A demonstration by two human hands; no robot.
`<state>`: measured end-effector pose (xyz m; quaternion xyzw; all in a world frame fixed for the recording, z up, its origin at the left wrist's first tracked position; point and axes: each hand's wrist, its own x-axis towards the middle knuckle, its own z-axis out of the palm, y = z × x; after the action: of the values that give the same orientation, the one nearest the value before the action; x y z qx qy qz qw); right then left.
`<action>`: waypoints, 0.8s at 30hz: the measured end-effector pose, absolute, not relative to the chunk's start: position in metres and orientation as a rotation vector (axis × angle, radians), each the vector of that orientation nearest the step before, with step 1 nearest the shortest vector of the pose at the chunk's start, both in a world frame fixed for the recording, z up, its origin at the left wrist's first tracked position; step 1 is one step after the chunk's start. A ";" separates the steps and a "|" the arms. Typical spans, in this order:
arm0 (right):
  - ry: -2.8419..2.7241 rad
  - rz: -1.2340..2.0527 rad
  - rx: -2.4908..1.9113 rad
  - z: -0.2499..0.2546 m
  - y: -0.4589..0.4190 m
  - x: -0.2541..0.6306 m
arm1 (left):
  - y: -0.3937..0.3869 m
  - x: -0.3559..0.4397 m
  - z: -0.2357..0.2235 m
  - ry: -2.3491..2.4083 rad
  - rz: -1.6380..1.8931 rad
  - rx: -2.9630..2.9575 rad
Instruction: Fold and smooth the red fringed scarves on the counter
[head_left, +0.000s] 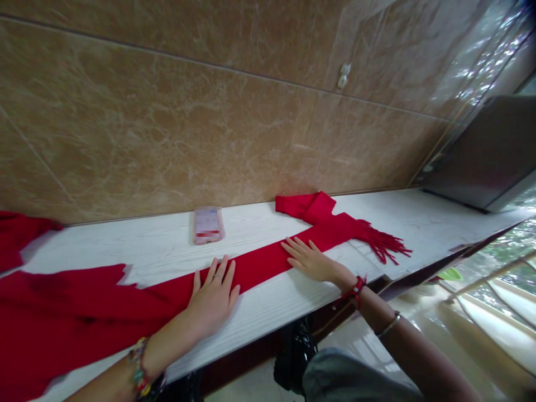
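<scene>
A long red scarf (263, 268) stretches across the white wood-grain table (251, 312), with a fringed end at the right. My left hand (213, 298) lies on its middle stretch, fingers spread, a ring on one finger. Farther right, my right hand (307, 259) rests flat on the same strip with fingers apart. Beyond my right hand the cloth folds over itself near the wall. At the left, the red fabric widens into a loose, rumpled heap, partly out of view.
Near the wall lies a phone (207, 225), its screen facing up. A brown marbled tile wall (188, 134) borders the table's far side. At the right end stands a dark grey box-like object (481, 151). The table's front edge runs close below my hands.
</scene>
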<state>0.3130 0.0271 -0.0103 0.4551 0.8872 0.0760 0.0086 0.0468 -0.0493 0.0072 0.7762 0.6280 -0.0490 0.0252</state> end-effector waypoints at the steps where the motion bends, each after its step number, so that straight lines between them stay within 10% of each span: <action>1: 2.712 0.280 1.450 -0.011 0.033 0.327 | -0.049 0.048 0.008 1.942 -0.154 2.398; 15: 2.970 0.036 1.284 -0.007 0.033 0.293 | -0.047 0.047 0.006 1.947 -0.135 2.396; 24: 2.694 0.556 1.549 -0.017 0.082 0.428 | -0.048 0.049 0.008 1.961 -0.163 2.378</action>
<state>0.4277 0.0820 -0.0174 0.4907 0.8533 0.1762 -0.0076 0.0486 -0.0475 0.0083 0.7701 0.6352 -0.0528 0.0276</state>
